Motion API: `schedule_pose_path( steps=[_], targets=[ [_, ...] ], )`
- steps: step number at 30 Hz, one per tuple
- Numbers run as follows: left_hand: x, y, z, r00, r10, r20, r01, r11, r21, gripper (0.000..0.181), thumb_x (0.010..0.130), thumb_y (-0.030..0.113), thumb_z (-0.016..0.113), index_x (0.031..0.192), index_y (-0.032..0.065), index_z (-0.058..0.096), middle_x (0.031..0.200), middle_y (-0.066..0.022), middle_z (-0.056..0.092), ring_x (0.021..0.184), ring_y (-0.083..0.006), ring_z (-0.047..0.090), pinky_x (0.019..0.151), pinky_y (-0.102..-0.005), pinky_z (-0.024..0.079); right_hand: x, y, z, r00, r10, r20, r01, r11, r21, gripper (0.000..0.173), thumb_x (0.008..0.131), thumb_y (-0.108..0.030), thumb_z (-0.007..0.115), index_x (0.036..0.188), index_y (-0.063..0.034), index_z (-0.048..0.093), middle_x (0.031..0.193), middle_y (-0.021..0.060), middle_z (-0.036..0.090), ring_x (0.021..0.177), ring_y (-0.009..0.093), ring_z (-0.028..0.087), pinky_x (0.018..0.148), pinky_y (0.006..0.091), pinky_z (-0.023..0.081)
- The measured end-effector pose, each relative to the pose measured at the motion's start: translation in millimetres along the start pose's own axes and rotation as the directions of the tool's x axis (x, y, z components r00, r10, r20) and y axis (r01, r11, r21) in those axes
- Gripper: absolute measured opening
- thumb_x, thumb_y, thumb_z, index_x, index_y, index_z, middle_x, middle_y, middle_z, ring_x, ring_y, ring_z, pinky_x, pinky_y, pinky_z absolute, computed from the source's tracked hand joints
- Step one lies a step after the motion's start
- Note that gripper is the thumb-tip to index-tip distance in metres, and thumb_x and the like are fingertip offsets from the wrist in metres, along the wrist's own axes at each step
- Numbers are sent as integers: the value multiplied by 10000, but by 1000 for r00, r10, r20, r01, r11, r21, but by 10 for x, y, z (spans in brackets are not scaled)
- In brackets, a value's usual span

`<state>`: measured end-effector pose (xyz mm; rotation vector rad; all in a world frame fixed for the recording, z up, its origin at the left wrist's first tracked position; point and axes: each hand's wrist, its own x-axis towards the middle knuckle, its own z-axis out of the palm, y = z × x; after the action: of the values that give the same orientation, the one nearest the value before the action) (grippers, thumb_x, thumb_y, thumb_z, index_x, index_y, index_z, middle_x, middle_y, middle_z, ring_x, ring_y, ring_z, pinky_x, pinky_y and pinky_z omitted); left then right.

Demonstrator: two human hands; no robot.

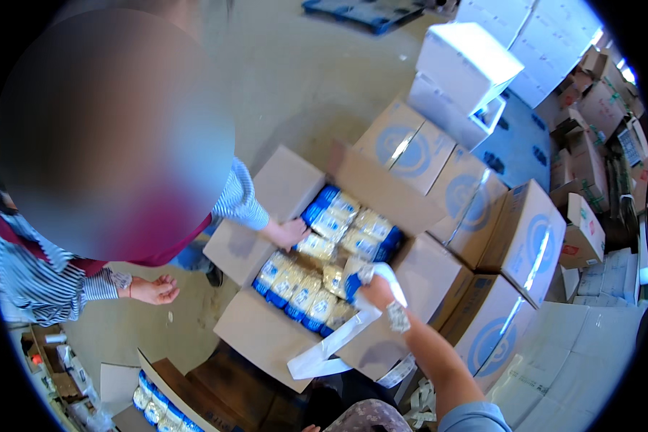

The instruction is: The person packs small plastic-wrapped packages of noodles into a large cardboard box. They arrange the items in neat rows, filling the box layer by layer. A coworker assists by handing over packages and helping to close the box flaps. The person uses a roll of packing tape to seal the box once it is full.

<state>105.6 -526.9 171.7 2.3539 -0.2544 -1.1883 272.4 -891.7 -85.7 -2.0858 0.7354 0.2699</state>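
Note:
An open cardboard box [281,337] stands before me with its flaps spread. Several clear-and-blue plastic bags [302,291] of a pale yellowish food lie packed inside it. My right hand [377,293] reaches in over the box's near right side, its fingers closed on a white label strip [348,332]. That strip loops across the near flap, and a bag partly hidden by my fingers lies beneath them. Only some fingertips of my left hand [311,428] show at the bottom edge; what they do is hidden.
A co-worker's hand [289,233] touches bags at the box's far left; their other hand [154,290] hangs over the floor. Taped cartons [467,189] line the right. White boxes [459,70] stand behind them. Another open carton [178,397] with similar bags sits lower left.

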Motion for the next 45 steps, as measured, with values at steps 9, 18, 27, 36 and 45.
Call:
schedule_pose_path(
  steps=[9, 18, 27, 36, 45],
  targets=[
    [126, 532, -414, 987, -120, -105, -43, 434, -900, 358, 943, 223, 565, 1160, -62, 554, 1135, -194, 598, 1071, -245, 585, 909, -363, 495, -2127, -1624, -1038, 948, -267, 174, 83, 735, 673, 220, 857, -89, 617, 1070, -39, 641, 932, 38, 665, 861, 137, 606, 788, 309, 488],
    [-155, 740, -742, 980, 183, 72, 136, -366, -921, 534, 968, 353, 485, 1329, -36, 422, 1252, -148, 562, 1156, -277, 531, 1012, -396, 410, -3634, -2399, -1367, 731, -615, 296, 310, 685, 659, 289, 859, -133, 623, 1126, -24, 602, 1025, 71, 653, 950, 199, 616, 846, 321, 485],
    [-1222, 862, -1268, 749, -53, -661, -662, -24, -749, 661, 714, 32, 747, 1290, 17, 424, 1175, -66, 572, 1084, -187, 553, 925, -342, 454, -3802, -2835, -1257, 826, -499, 264, 109, 601, 792, 152, 889, 40, 489, 977, -22, 596, 944, 77, 650, 880, 170, 613, 823, 326, 489],
    [-1895, 967, -1273, 530, 122, -839, -799, 404, -445, 895, 618, 210, 865, 1340, 4, 377, 1211, -117, 541, 1118, -198, 533, 961, -354, 414, -3957, -3138, -615, 601, -640, 479, -329, 348, 878, 568, 930, -358, 569, 1367, -38, 397, 1312, 126, 516, 1216, 249, 501, 1000, 376, 427],
    [-2023, 765, -1112, 438, 238, -867, -403, 914, 47, 1049, 568, 601, 793, 1411, 112, 404, 1347, -232, 352, 1132, -351, 390, 962, -427, 345, -3930, -3074, -700, 498, -722, 481, -137, 482, 866, 883, 663, -223, 857, 1371, -23, 370, 1332, 99, 493, 1216, 206, 487, 1015, 364, 403]
  ],
)
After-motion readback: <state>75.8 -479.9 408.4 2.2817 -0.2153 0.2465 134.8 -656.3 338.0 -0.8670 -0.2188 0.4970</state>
